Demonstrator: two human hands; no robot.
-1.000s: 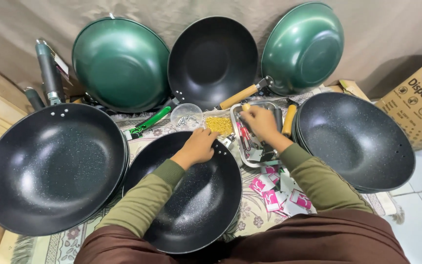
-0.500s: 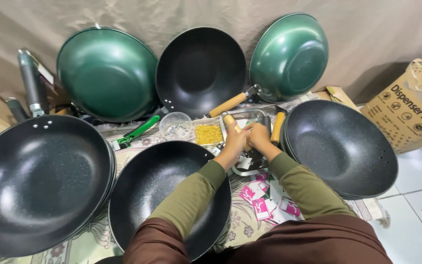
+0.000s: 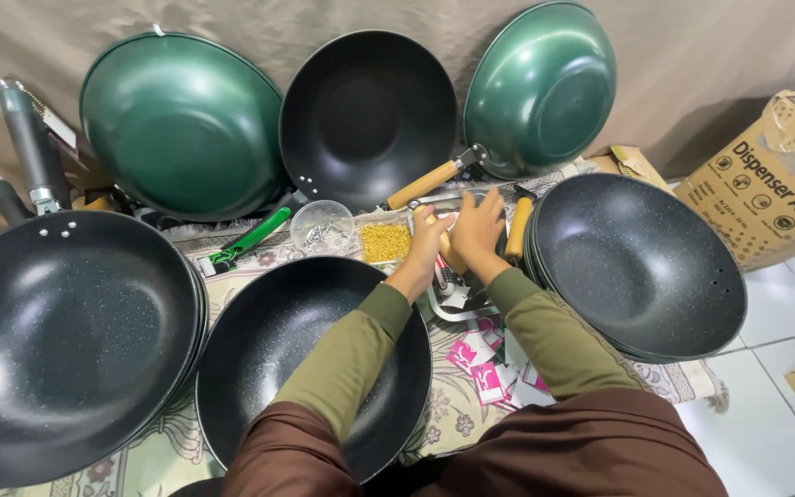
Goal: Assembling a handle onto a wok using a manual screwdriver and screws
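Note:
My left hand and my right hand are pressed together over a metal tray on the patterned cloth. Between them they grip a short wooden handle, mostly hidden by the fingers. A second wooden handle lies on the tray's right side, just beside my right hand. My left forearm crosses above a black speckled wok in front of me. Left of the hands stand a clear bowl of small metal parts and a clear box of gold-coloured bits.
Stacks of black woks sit at left and right. Two green woks and a black one lean on the curtain. A green screwdriver, pink packets and a cardboard box are nearby.
My left hand left the rim of the front wok and joined my right hand at the tray. Both now close around a wooden handle. The view shifted slightly right.

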